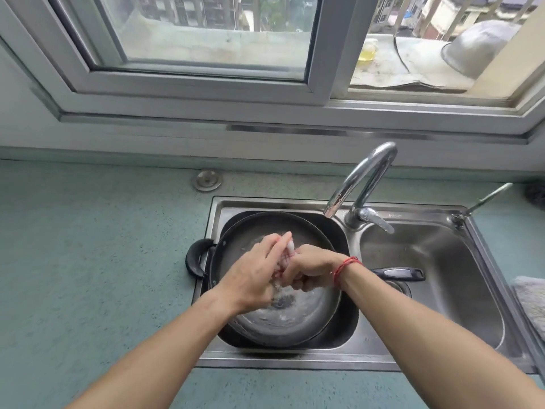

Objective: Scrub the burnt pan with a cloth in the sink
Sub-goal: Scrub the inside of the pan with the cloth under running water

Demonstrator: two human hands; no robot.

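While they meet above the pan, my left hand (253,273) and right hand (309,270) close together on one pink-white cloth (287,255), both wrists bent inward. The single dark pan (265,320), with two black handles (196,258), lies in the left of the sink's (295,361) two basins (427,276). One tap (362,184) arches over it. A green counter (88,261) surrounds the sink, below a window (206,39).

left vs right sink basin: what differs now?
The left basin holds the pan, which nearly fills it; the right basin holds no cookware, only the pan's long handle reaches over it. The faucet spout points over the left basin, not the right basin. The left hand and right hand grip the cloth over the left basin, not the right basin. Both are stainless steel, in one sink.
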